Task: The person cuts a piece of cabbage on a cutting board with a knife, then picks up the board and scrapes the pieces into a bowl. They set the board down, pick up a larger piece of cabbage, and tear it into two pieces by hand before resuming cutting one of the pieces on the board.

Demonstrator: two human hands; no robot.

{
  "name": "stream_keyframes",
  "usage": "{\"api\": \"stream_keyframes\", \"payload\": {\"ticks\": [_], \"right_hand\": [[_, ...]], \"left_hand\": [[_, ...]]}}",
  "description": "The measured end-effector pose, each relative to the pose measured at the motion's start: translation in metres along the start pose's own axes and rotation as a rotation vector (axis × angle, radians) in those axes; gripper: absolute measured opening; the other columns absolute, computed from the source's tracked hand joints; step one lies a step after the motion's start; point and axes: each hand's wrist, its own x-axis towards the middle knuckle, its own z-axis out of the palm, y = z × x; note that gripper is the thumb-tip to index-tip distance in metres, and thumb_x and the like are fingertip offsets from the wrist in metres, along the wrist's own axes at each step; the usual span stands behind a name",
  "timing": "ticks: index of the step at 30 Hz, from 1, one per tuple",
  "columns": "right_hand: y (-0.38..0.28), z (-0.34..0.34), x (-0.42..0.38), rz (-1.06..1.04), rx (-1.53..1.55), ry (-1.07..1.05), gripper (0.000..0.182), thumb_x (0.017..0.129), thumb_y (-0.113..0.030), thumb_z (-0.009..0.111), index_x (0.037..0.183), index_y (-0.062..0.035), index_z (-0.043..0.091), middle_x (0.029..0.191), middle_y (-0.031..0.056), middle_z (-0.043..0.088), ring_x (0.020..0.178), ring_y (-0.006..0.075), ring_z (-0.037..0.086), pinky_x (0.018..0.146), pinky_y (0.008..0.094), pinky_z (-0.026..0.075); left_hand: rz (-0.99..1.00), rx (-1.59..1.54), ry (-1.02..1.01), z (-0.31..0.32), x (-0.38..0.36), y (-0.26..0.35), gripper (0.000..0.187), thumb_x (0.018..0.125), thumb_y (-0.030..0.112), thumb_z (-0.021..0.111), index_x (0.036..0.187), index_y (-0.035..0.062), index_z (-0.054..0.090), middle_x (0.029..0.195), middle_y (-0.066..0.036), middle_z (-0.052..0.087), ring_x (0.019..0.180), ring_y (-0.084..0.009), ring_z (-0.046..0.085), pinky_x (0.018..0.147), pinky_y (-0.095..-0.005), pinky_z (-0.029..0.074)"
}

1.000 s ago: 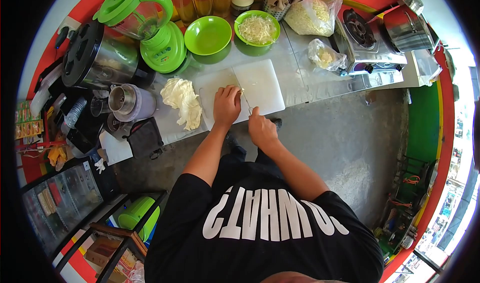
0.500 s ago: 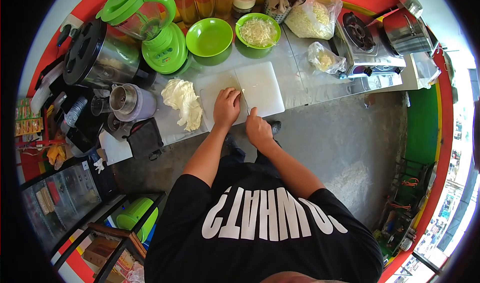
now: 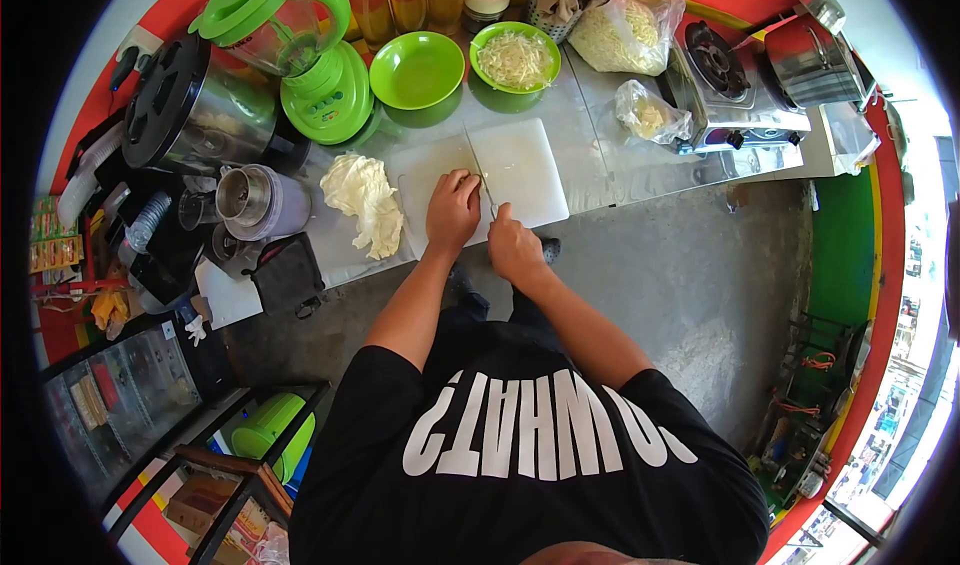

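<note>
A white cutting board [image 3: 525, 175] lies at the counter's front edge. My right hand [image 3: 515, 249] is closed round the handle of a knife [image 3: 488, 193], whose blade points away from me over the board. Just left of the blade, my left hand [image 3: 453, 208] rests on the board with its fingers curled together; what they press on is hidden. Small pale bits lie near the blade. Pale cabbage leaves [image 3: 364, 201] sit left of the board. Beyond it stand an empty green bowl [image 3: 418, 71] and a green bowl of pale shreds [image 3: 515, 58].
A green blender [image 3: 325, 95], a steel container [image 3: 243, 197] and a black pouch [image 3: 287, 273] stand on the left. A bag of shreds [image 3: 628, 37], a small plastic bag [image 3: 650, 115] and a gas stove [image 3: 745, 115] with a pot [image 3: 812, 60] are on the right.
My right hand has shifted slightly up and left with the knife, whose blade now shows more beside my left fingers. My left hand has barely moved.
</note>
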Motion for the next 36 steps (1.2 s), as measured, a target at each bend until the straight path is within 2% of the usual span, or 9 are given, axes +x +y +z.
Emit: {"api": "stream_keyframes", "payload": {"ticks": [3, 9, 15, 20, 23, 25, 28, 33, 36], "right_hand": [[-0.001, -0.005, -0.009, -0.029, 0.005, -0.006, 0.027, 0.103, -0.02, 0.049, 0.112, 0.0033, 0.038, 0.09, 0.0346, 0.068, 0.089, 0.0525, 0.068, 0.08, 0.0587, 0.054], [-0.004, 0.007, -0.002, 0.086, 0.036, -0.04, 0.028, 0.103, -0.021, 0.05, 0.11, 0.0033, 0.038, 0.093, 0.0359, 0.067, 0.092, 0.0534, 0.067, 0.083, 0.0592, 0.053], [-0.009, -0.011, -0.003, -0.01, 0.035, -0.027, 0.028, 0.103, -0.021, 0.049, 0.11, 0.0034, 0.037, 0.096, 0.0365, 0.067, 0.095, 0.0534, 0.066, 0.084, 0.0581, 0.053], [-0.009, 0.007, -0.005, 0.097, 0.077, -0.048, 0.027, 0.103, -0.019, 0.049, 0.111, 0.004, 0.039, 0.096, 0.0367, 0.067, 0.096, 0.0542, 0.065, 0.087, 0.0597, 0.051], [-0.007, 0.005, 0.006, 0.01, 0.054, -0.004, 0.027, 0.103, -0.02, 0.048, 0.112, 0.0035, 0.038, 0.097, 0.038, 0.066, 0.095, 0.0549, 0.065, 0.085, 0.0607, 0.051], [-0.008, -0.003, 0.001, 0.004, 0.057, -0.008, 0.027, 0.103, -0.02, 0.048, 0.112, 0.0035, 0.038, 0.097, 0.038, 0.066, 0.094, 0.055, 0.065, 0.085, 0.0605, 0.051], [-0.005, 0.005, -0.005, 0.028, 0.072, -0.023, 0.028, 0.102, -0.02, 0.049, 0.112, 0.0038, 0.039, 0.096, 0.0376, 0.066, 0.094, 0.055, 0.065, 0.085, 0.0599, 0.051], [-0.009, 0.01, 0.005, 0.083, 0.076, -0.019, 0.029, 0.101, -0.02, 0.051, 0.112, 0.0044, 0.039, 0.097, 0.0384, 0.066, 0.095, 0.0556, 0.065, 0.086, 0.0602, 0.051], [-0.01, 0.001, 0.007, 0.009, 0.071, -0.006, 0.029, 0.102, -0.02, 0.05, 0.112, 0.0043, 0.038, 0.097, 0.0393, 0.066, 0.094, 0.0561, 0.065, 0.086, 0.061, 0.051]], "left_hand": [[-0.008, -0.005, 0.006, 0.0, -0.001, -0.001, 0.015, 0.086, 0.003, 0.066, 0.1, 0.0056, 0.071, 0.103, -0.008, 0.065, 0.092, -0.03, 0.062, 0.081, -0.0404, 0.052], [-0.013, -0.001, 0.001, -0.001, 0.001, 0.0, 0.014, 0.086, 0.004, 0.066, 0.099, 0.005, 0.07, 0.102, -0.008, 0.065, 0.091, -0.0302, 0.062, 0.08, -0.0401, 0.052], [-0.015, -0.017, 0.026, 0.0, 0.0, -0.001, 0.015, 0.085, 0.003, 0.066, 0.099, 0.005, 0.07, 0.101, -0.008, 0.065, 0.09, -0.0297, 0.062, 0.08, -0.04, 0.053], [-0.017, -0.014, 0.029, 0.0, 0.0, -0.001, 0.013, 0.085, 0.002, 0.067, 0.097, 0.0041, 0.07, 0.099, -0.008, 0.066, 0.09, -0.0295, 0.063, 0.079, -0.0395, 0.053], [-0.01, -0.03, 0.045, -0.001, 0.0, -0.003, 0.012, 0.084, 0.002, 0.067, 0.096, 0.0041, 0.07, 0.098, -0.007, 0.066, 0.091, -0.0288, 0.063, 0.078, -0.0389, 0.053], [-0.019, -0.065, 0.048, -0.002, 0.0, -0.002, 0.007, 0.085, 0.003, 0.07, 0.093, 0.0022, 0.069, 0.096, -0.01, 0.066, 0.089, -0.0327, 0.064, 0.076, -0.0413, 0.052], [-0.037, -0.062, 0.024, -0.004, 0.001, -0.001, 0.006, 0.085, 0.003, 0.07, 0.092, 0.0021, 0.068, 0.095, -0.011, 0.065, 0.088, -0.0329, 0.063, 0.076, -0.0418, 0.051], [-0.066, -0.053, 0.024, -0.001, 0.0, -0.005, 0.009, 0.086, 0.003, 0.068, 0.095, 0.0024, 0.068, 0.092, -0.012, 0.064, 0.088, -0.0338, 0.063, 0.075, -0.0418, 0.051], [-0.074, -0.064, 0.041, -0.001, -0.002, -0.005, 0.012, 0.087, 0.003, 0.067, 0.098, 0.003, 0.068, 0.092, -0.012, 0.065, 0.088, -0.0342, 0.063, 0.075, -0.0419, 0.051]]}}
